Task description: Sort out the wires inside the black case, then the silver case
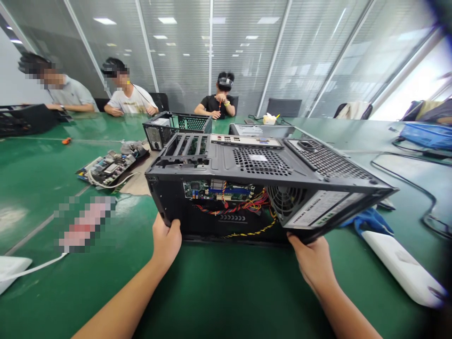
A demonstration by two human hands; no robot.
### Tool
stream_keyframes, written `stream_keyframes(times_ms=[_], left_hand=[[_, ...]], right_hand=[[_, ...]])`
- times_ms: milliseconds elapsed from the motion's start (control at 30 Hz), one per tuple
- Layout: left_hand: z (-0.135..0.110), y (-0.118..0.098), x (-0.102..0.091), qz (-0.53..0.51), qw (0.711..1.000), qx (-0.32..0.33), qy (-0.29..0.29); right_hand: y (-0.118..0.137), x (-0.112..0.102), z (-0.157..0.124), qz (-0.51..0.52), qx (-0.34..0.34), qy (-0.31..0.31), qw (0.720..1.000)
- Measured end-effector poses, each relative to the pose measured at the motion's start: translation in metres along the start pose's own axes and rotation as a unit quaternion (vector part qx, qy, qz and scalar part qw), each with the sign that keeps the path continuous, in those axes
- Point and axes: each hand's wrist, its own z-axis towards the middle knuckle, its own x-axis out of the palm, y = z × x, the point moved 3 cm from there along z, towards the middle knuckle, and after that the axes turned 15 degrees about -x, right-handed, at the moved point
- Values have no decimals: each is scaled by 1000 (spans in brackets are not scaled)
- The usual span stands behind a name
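A black desktop computer case (219, 226) is between my two hands, its open side facing me and its rear panel turned upward. My left hand (167, 239) grips the lower left corner, thumb on the near face. At the lower right edge, my right hand (314, 256) is closed on the case, its fingers partly hidden underneath. Inside show a green motherboard (194, 189), red and yellow cables (252, 203) and, at the right, a power supply (318, 207) with a fan and a white label.
Left of the case lie a loose circuit board (111, 167) and a pixelated pink item (88, 223) on a white cable. At the right are a white power strip (399, 266), blue gloves (374, 221) and a blue basket (429, 135). Another case frame (192, 123) stands behind; three people sit across the table.
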Motion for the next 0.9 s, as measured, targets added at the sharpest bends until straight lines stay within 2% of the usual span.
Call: stream_keyframes(times_ms=[100,333,533,733,900], left_hand=[[-2,-2,0,-15,1000,-14,-2],[-3,-9,-3,6,1000,-13,-19],[1,-12,-11,25,999,-21,-20],[6,-13,-27,52,997,-47,-31],[11,-25,-43,53,998,-13,-17]], right_hand=[[-4,-3,0,-26,-18,17,999],[-2,-9,2,-42,-20,8,999],[16,-10,4,-38,-22,15,999],[33,-9,7,-34,-41,45,998],[54,-8,14,-21,-77,66,995]])
